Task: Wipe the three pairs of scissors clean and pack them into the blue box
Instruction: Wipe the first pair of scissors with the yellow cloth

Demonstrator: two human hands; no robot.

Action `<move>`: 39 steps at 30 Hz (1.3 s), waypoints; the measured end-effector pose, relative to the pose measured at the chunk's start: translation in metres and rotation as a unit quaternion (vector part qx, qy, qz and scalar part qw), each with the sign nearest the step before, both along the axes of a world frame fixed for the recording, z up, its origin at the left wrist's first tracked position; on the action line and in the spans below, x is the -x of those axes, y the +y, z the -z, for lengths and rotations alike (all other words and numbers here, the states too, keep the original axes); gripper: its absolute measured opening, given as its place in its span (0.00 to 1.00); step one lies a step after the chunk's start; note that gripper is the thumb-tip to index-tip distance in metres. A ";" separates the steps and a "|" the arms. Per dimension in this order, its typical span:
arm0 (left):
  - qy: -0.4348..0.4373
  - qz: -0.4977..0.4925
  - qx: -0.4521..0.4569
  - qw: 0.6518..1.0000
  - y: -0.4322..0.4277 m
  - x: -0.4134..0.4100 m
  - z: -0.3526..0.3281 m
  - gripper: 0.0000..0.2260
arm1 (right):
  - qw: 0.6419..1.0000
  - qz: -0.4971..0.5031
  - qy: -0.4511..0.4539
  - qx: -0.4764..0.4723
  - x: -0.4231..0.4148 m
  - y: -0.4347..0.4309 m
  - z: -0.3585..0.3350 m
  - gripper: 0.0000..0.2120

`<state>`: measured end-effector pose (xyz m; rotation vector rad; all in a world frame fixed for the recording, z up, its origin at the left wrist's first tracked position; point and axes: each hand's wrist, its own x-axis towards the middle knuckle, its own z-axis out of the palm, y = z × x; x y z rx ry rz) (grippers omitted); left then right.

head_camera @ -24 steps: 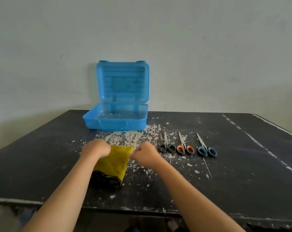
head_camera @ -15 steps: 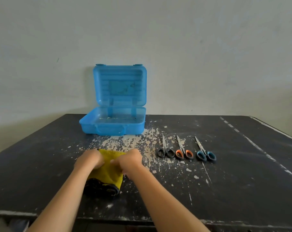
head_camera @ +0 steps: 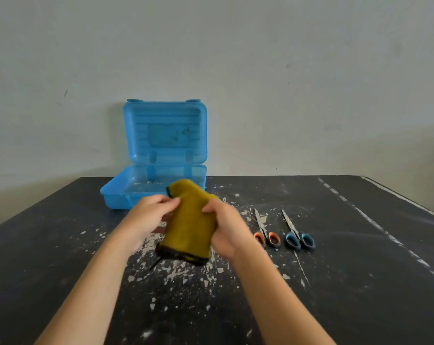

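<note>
1. The cloth (head_camera: 189,227) is gripped above the table (head_camera: 360,270), with the left hand (head_camera: 146,217) curled round its 9 o'clock edge and the right hand (head_camera: 225,230) round its 3 o'clock edge.
2. The box (head_camera: 116,195) is stood open at the cloth's 12 o'clock, lid upright.
3. Orange scissors (head_camera: 264,230) and blue scissors (head_camera: 295,232) are laid side by side at its 3 o'clock, blades pointed toward 12.

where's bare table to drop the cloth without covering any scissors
Widest free patch: the table right of the blue-handled scissors, out to its right edge. Also free: left of the left hand, nearer than the blue box. Crowded: from the box to the orange-handled scissors, where both hands hold the cloth; the right hand hides anything behind it.
</note>
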<state>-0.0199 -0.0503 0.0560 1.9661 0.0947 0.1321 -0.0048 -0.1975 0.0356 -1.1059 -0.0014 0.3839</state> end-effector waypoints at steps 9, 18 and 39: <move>0.044 0.083 -0.226 0.970 -0.086 -0.061 0.050 0.11 | 0.976 0.216 -0.038 0.017 -0.018 -0.106 -0.007 0.07; 0.173 0.065 -0.416 0.891 -0.116 -0.077 0.062 0.26 | 0.981 0.188 -0.025 0.037 -0.008 -0.134 -0.003 0.10; -0.050 -0.157 -0.238 0.957 -0.065 -0.065 0.013 0.12 | 0.956 0.072 -0.070 0.274 -0.010 -0.101 -0.003 0.17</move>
